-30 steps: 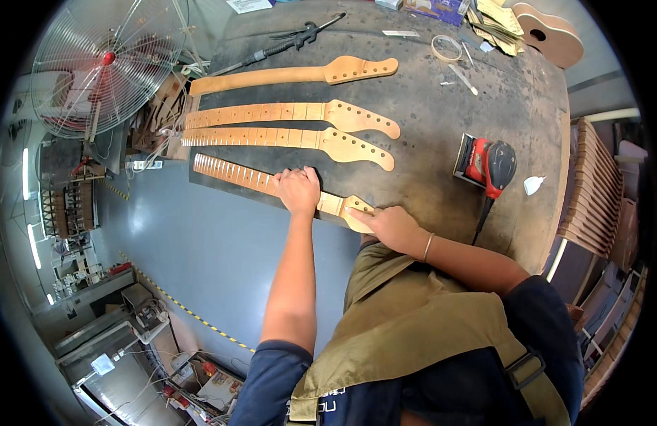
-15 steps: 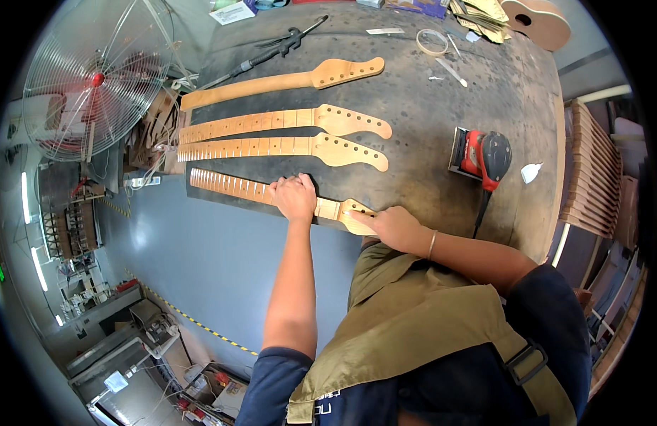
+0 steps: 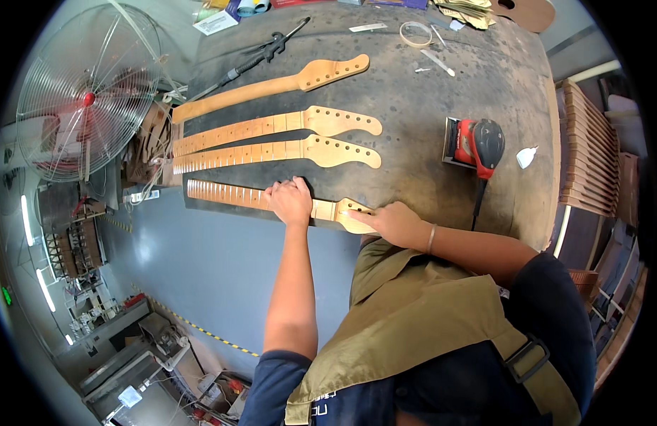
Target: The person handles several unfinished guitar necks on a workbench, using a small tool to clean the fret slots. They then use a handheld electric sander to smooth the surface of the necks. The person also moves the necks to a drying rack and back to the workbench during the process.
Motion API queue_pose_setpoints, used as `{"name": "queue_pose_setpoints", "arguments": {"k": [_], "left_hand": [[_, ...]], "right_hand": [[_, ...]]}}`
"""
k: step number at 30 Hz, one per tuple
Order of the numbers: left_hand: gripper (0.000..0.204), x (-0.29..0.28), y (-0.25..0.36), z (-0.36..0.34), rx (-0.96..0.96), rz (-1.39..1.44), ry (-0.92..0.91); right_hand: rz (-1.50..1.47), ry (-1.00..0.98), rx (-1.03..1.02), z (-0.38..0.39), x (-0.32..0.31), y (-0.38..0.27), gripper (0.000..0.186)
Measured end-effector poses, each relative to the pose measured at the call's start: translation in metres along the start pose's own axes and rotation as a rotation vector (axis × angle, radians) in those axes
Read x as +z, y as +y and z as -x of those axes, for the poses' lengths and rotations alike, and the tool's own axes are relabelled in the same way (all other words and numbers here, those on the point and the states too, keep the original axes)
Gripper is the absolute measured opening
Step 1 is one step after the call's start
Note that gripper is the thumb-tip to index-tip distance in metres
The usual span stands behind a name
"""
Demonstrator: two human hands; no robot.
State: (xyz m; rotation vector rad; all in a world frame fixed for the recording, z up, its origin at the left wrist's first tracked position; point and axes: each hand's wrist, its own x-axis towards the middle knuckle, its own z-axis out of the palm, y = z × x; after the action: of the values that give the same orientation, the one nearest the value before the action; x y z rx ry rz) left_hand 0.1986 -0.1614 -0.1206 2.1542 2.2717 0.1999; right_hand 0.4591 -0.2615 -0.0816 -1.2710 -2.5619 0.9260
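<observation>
Gripping the neck from above, the left hand [image 3: 291, 201] wraps its fingers over a fretted guitar neck [image 3: 324, 211], closed narrowly around it near the headstock end; the right hand [image 3: 399, 226] lays an outstretched index finger on the face of the headstock [image 3: 354, 219], its other fingers curled in – whether its thumb pinches from beneath is hidden, so I cannot tell. The held neck lies fretboard up along the near edge of the dark workbench [image 3: 420, 99], headstock toward the right; just beyond it two more fretted necks, a nearer one [image 3: 271, 151] and a middle one [image 3: 271, 126], lie close together; past them a farther neck [image 3: 264, 88] rests with no frets visible. Right of the necks stands a red and black sander [image 3: 479, 145], its cord running toward the near edge; a small white object [image 3: 526, 157] sits to its right. Toward the back lie a black air gun [image 3: 273, 50] and a ring of tape [image 3: 415, 46]; off to the left – a large wire-caged fan [image 3: 89, 99]; at the right, a rack of wooden pieces [image 3: 591, 153].
</observation>
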Motion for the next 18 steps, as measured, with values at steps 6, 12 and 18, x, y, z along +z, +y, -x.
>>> {"name": "queue_pose_setpoints", "arguments": {"k": [6,12,18], "left_hand": [[0.048,0.001,0.001,0.0,-0.008,0.023,0.02],[0.048,0.002,-0.002,0.001,-0.012,0.02,0.002],[0.049,0.001,-0.001,0.001,0.031,0.057,0.03]], "right_hand": [[-0.005,0.048,-0.014,-0.005,0.016,0.001,0.064],[0.016,-0.036,0.042,0.011,0.003,0.001,0.061],[-0.037,-0.025,0.081,0.001,0.012,-0.003,0.063]]}}
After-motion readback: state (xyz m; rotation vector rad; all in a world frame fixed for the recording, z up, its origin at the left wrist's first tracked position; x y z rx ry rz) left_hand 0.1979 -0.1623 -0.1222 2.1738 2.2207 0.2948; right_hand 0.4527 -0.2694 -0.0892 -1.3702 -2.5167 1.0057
